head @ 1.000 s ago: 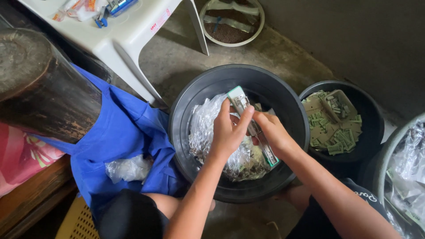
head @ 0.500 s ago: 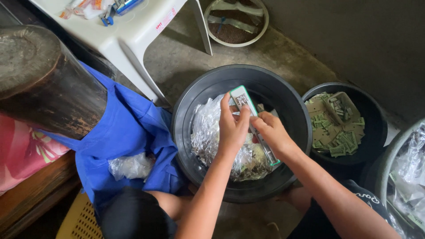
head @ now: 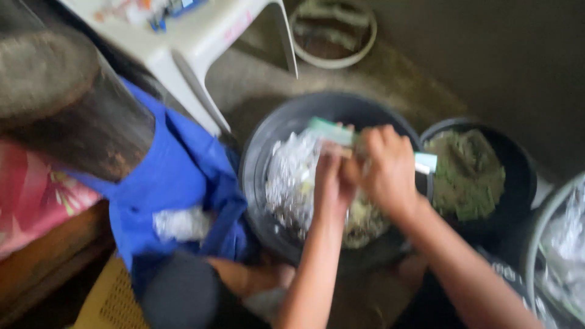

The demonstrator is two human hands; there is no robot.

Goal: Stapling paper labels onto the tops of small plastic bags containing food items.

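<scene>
The view is blurred by motion. Both hands meet over a large black tub (head: 262, 152) that holds crumpled clear plastic bags (head: 292, 176) and loose bits. My left hand (head: 332, 183) and my right hand (head: 387, 170) together grip a flat green and white packet (head: 332, 130); its far end pokes out past my right hand toward the right. The packet lies roughly level across the tub's top.
A smaller black bucket (head: 518, 158) of greenish pieces stands to the right. A white plastic stool (head: 207, 42) is at the back left, a round basin (head: 332, 33) behind it. Blue cloth (head: 177, 183) and a dark log (head: 73, 116) lie left.
The packet has swung from upright to lying across the tub, and my right hand has moved over its right end. The camera has shifted and the picture has blurred.
</scene>
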